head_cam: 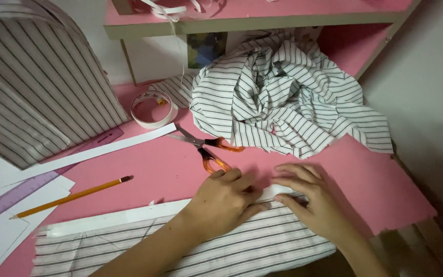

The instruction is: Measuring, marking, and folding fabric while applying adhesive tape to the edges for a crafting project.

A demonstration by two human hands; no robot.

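Observation:
My left hand (225, 200) and my right hand (311, 202) press side by side on a long strip of white paper (114, 218). The strip lies along the top edge of a flat piece of striped fabric (242, 249) at the near edge of the pink table (385, 179). The fingers of both hands lie flat on the paper's right end, pinching and folding it against the cloth. Orange-handled scissors (208, 149) lie shut just beyond my left hand.
A crumpled heap of striped cloth (283, 97) fills the back right. A tape roll (154, 109), a white paper strip (98, 151), a purple ruler (32, 182) and a yellow pencil (73, 196) lie left. A striped-covered curved object (32, 77) stands far left; a pink shelf (252, 13) overhangs.

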